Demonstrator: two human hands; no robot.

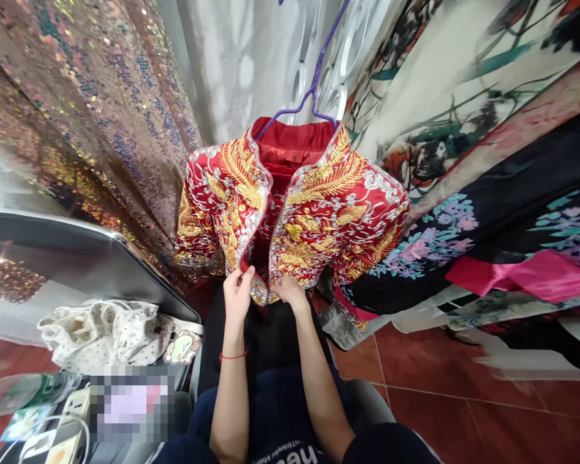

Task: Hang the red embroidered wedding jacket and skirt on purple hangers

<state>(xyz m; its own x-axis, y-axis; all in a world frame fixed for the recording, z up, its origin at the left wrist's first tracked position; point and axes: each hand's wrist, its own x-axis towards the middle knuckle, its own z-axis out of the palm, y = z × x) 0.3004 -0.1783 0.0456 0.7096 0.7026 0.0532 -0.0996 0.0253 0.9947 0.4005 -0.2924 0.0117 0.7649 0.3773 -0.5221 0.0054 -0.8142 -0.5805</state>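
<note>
A short red jacket (319, 219) with gold and silver embroidery hangs in front of me on a purple wire hanger (313, 90). Its stand collar and a small red size tag (294, 156) marked S show at the top. The two front edges hang apart at the middle. My left hand (238, 290) pinches the lower front edge on the left side, thumb on top. On the other side, my right hand (289, 290) has its fingers closed on the opposite front edge near the hem. The fingertips of my right hand are partly hidden against the cloth.
Sequined fabric (91, 116) hangs at left; floral and black embroidered garments (439, 238) hang at right. A dark chair (77, 254) on the left carries a dotted white cloth bag (111, 328), a plastic bottle (33, 392) and a power strip (77, 406). Red tiles (430, 386) cover the floor.
</note>
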